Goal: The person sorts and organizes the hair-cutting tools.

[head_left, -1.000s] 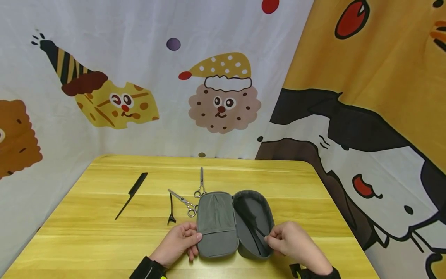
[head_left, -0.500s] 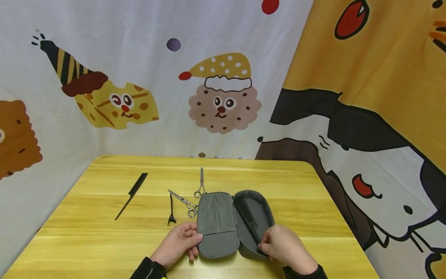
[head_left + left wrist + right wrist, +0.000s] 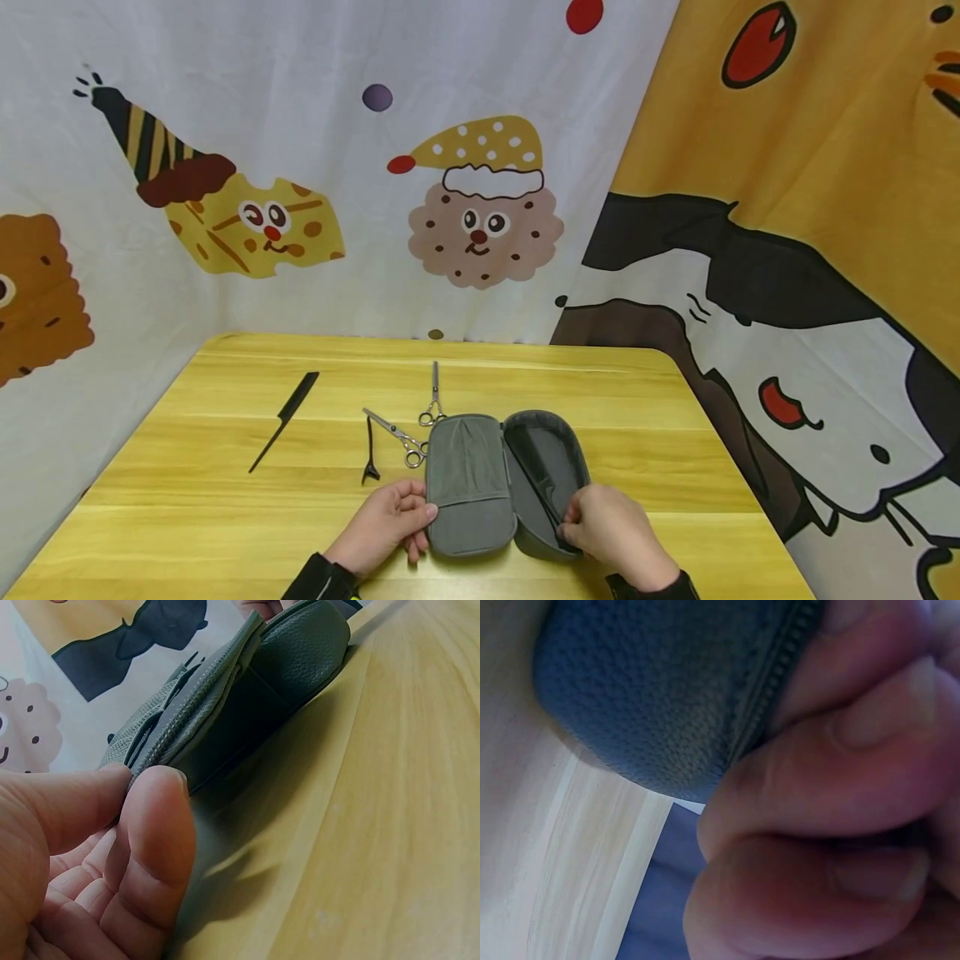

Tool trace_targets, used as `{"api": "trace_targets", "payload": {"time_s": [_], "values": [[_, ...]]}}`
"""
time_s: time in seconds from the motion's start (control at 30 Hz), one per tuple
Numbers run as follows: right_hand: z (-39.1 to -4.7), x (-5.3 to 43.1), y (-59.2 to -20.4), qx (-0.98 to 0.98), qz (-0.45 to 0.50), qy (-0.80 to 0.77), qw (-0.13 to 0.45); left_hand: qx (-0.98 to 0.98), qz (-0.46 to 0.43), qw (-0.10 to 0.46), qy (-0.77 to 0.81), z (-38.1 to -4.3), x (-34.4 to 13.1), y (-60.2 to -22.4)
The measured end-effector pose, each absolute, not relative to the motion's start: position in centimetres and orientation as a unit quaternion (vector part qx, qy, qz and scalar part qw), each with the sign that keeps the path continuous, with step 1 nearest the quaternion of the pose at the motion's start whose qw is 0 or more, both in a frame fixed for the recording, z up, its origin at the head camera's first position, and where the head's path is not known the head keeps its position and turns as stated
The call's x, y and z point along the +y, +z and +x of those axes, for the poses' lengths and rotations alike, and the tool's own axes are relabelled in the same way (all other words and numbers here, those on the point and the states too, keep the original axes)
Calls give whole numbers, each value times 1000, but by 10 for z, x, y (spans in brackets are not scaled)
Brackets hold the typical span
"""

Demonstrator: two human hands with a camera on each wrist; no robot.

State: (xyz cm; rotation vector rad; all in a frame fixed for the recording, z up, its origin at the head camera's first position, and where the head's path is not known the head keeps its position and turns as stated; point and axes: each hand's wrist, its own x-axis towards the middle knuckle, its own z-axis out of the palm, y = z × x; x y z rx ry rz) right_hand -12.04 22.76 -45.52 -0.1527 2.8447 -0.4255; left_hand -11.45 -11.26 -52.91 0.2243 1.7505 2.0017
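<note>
A grey zip case [image 3: 471,527] lies spread open like a book on the table. My left hand [image 3: 393,517] pinches the outer edge of its flat, pocketed half between thumb and forefinger; the left wrist view shows these fingers [image 3: 154,825] at the zip edge. In the deeper right half lie black combs [image 3: 532,458], slanting, their thin tails toward me. My right hand [image 3: 611,529] reaches over the near right rim and pinches a comb's tail; its fingertips are partly hidden. In the right wrist view, curled fingers [image 3: 817,787] overlap the zip rim of the case [image 3: 645,697].
Left of the case, a black tail comb [image 3: 296,400] lies on the wooden table [image 3: 187,517]. Closer to it are a black hair clip [image 3: 370,458] and silver scissors [image 3: 397,430]. A second pair of scissors [image 3: 434,396] lies behind. A printed curtain [image 3: 300,300] hangs beyond the table.
My right hand has moved slightly left and down over the case, bringing the comb's tail in against the other inside. The left hand stays at the edge.
</note>
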Motion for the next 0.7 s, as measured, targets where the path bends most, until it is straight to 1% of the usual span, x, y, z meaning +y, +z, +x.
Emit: {"api": "trace_targets", "payload": {"time_s": [0.3,0.37,0.47,0.6,0.7], "values": [[-120,229,-456,978,-54,-156,127,640,81,236,727,-114,-113,-530],[-120,230,-456,979,-54,-160,116,642,80,236,725,-114,-113,-530],[-121,233,-455,980,-39,-174,83,644,75,235,724,-114,-112,-530],[-127,237,-454,979,3,-201,17,642,71,236,726,-115,-112,-530],[-131,242,-456,976,33,-214,-7,641,70,236,727,-115,-113,-530]]}}
